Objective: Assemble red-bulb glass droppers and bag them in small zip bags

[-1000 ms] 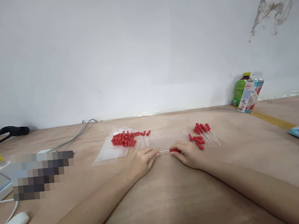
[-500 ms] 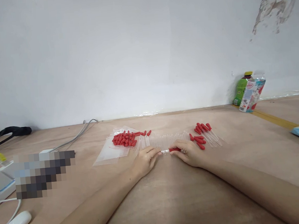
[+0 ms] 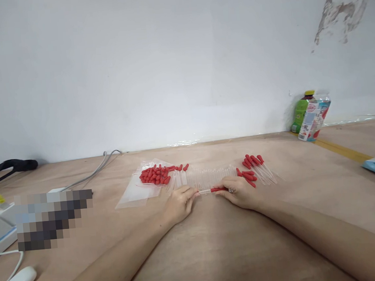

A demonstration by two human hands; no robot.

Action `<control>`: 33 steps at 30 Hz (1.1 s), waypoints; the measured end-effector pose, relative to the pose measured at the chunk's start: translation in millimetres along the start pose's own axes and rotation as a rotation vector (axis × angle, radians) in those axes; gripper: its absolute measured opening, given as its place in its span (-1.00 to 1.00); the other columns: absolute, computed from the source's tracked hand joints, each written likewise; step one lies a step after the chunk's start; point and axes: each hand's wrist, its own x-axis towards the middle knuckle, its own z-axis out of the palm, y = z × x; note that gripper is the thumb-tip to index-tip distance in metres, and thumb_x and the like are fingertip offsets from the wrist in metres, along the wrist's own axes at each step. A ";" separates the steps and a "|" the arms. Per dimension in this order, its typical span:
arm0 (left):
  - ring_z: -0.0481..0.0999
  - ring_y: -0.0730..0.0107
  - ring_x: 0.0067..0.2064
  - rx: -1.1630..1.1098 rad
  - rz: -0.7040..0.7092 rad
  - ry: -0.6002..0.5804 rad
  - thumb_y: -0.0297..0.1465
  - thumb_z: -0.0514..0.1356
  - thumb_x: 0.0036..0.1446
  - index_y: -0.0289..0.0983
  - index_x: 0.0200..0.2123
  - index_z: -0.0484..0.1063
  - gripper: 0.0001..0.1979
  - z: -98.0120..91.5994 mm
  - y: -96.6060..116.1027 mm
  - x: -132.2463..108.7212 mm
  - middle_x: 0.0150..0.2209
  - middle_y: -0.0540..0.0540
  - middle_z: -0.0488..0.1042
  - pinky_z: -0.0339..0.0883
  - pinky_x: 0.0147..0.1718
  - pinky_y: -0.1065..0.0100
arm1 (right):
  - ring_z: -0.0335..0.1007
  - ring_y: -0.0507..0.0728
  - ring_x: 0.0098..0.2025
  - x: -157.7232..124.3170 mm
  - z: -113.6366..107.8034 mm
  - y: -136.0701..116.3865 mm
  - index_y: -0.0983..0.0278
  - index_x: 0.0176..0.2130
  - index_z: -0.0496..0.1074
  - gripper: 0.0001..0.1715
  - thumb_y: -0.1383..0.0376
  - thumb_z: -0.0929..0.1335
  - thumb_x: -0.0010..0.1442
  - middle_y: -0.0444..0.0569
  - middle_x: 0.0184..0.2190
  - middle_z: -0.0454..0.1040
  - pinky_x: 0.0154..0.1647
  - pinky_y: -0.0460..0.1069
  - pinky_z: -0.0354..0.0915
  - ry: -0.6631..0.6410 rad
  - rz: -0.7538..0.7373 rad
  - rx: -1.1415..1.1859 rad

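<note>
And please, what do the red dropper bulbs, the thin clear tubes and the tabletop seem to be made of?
Red dropper bulbs: probably rubber, fairly matte, judging by their even colour and rounded shape.
Thin clear tubes: glass or plastic, I cannot tell which; smooth-looking, transparent, with pale highlights.
Tabletop: seemingly wood or a wood-look sheet, low sheen, from its brown, streaky pattern.

The head camera looked forward and down from the near side of the table [image 3: 197,253], facing the wall [image 3: 168,72] across the frame's upper half; left hand [image 3: 179,203] and right hand [image 3: 242,192] appeared fairly near, below centre.
</note>
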 end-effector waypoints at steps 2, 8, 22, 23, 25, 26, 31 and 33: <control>0.34 0.46 -0.45 0.003 -0.015 -0.014 -0.41 -0.08 0.20 -0.33 -0.35 0.39 -0.74 -1.2 1.3 0.4 -0.49 -0.07 0.36 0.21 -0.47 0.45 | 0.38 0.04 -0.36 -0.3 -0.1 0.4 0.27 -0.28 0.42 -0.82 0.30 0.26 0.13 -0.06 -0.41 0.48 -0.35 -0.08 0.29 0.006 -0.026 -0.013; 0.31 0.47 -0.47 -0.021 -0.014 -0.027 -0.41 -0.09 0.21 -0.32 -0.40 0.37 -0.73 -1.4 1.7 0.7 -0.52 -0.05 0.32 0.19 -0.47 0.45 | 0.37 0.04 -0.35 -2.6 1.9 7.9 0.25 -0.25 0.42 -0.81 0.29 0.25 0.14 -0.05 -0.40 0.48 -0.33 -0.07 0.30 0.025 -0.082 -0.047; 0.39 0.39 -0.32 0.069 0.028 0.034 -0.33 -0.01 0.18 -0.28 -0.16 0.32 -0.77 6.0 5.0 5.7 -0.35 -0.07 0.43 0.25 -0.32 0.37 | 0.38 0.04 -0.37 7.0 1.8 -19.5 0.26 -0.27 0.40 -0.82 0.30 0.28 0.07 -0.06 -0.38 0.47 -0.37 -0.08 0.29 -0.007 0.221 0.123; 0.39 0.40 -0.35 0.092 0.041 0.035 -0.34 -0.02 0.19 -0.28 -0.17 0.33 -0.78 6.6 5.7 6.6 -0.38 -0.06 0.43 0.24 -0.34 0.37 | 0.38 0.04 -0.35 8.3 2.0 -21.6 0.26 -0.26 0.41 -0.82 0.29 0.29 0.07 -0.06 -0.37 0.48 -0.36 -0.08 0.29 -0.025 0.203 0.125; 0.37 0.40 -0.39 0.141 0.074 0.023 -0.36 -0.04 0.20 -0.29 -0.24 0.36 -0.78 7.0 7.2 7.9 -0.44 -0.05 0.41 0.22 -0.37 0.37 | 0.38 0.04 -0.36 10.4 2.0 -25.1 0.25 -0.28 0.43 -0.82 0.27 0.30 0.08 -0.07 -0.39 0.48 -0.35 -0.08 0.28 -0.054 0.176 0.118; 0.36 0.40 -0.40 0.166 0.087 0.017 -0.37 -0.05 0.20 -0.29 -0.29 0.37 -0.77 6.8 7.9 8.1 -0.46 -0.05 0.40 0.20 -0.38 0.37 | 0.38 0.03 -0.37 11.0 1.7 -26.3 0.25 -0.31 0.44 -0.83 0.26 0.29 0.09 -0.07 -0.41 0.48 -0.36 -0.09 0.28 -0.061 0.171 0.111; 0.31 0.40 -0.44 0.214 0.110 -0.020 -0.39 -0.09 0.21 -0.32 -0.42 0.37 -0.72 4.4 10.3 7.3 -0.51 -0.06 0.34 0.16 -0.42 0.36 | 0.38 0.01 -0.43 10.0 0.4 -26.5 0.25 -0.35 0.47 -0.82 0.24 0.29 0.09 -0.09 -0.46 0.49 -0.42 -0.12 0.27 -0.041 0.153 0.085; 0.30 0.41 -0.45 0.188 0.100 -0.041 -0.39 -0.09 0.21 -0.32 -0.41 0.37 -0.71 3.7 10.5 6.9 -0.51 -0.07 0.34 0.16 -0.41 0.36 | 0.39 0.01 -0.44 8.8 1.0 -24.6 0.24 -0.35 0.47 -0.82 0.24 0.30 0.08 -0.10 -0.47 0.49 -0.43 -0.13 0.27 -0.035 0.131 0.079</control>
